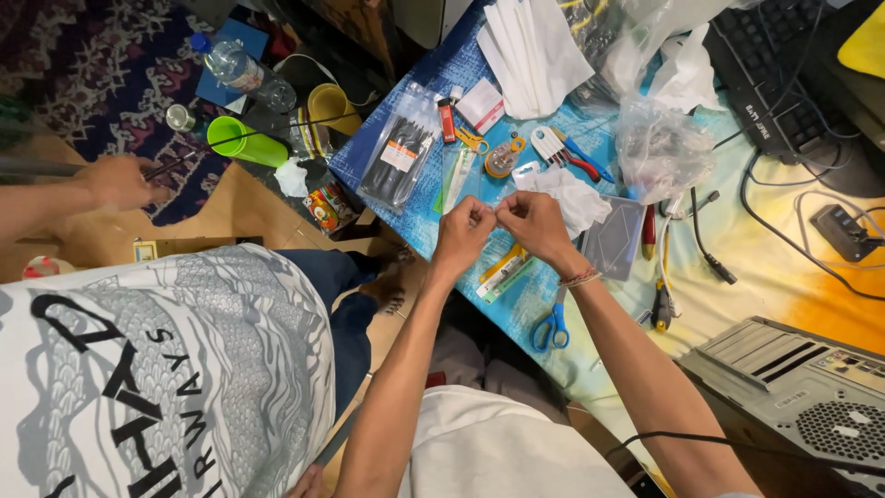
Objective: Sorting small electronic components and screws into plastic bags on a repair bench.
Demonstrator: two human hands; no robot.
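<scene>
A blue patterned tablecloth [442, 69] lay under both hands. The left hand [461, 232] and right hand [532, 221] met fingertip to fingertip, pinched shut on something too small to identify. Crumpled white tissue [573, 195] sat just beyond the fingers; blue-handled scissors [553, 325] lay nearer the wrists.

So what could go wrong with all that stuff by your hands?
The blue scissors lie right under the right hand's forearm, so an elbow might knock them off the table edge. The tiny thing pinched with the left hand could drop and vanish among the clutter.
</scene>
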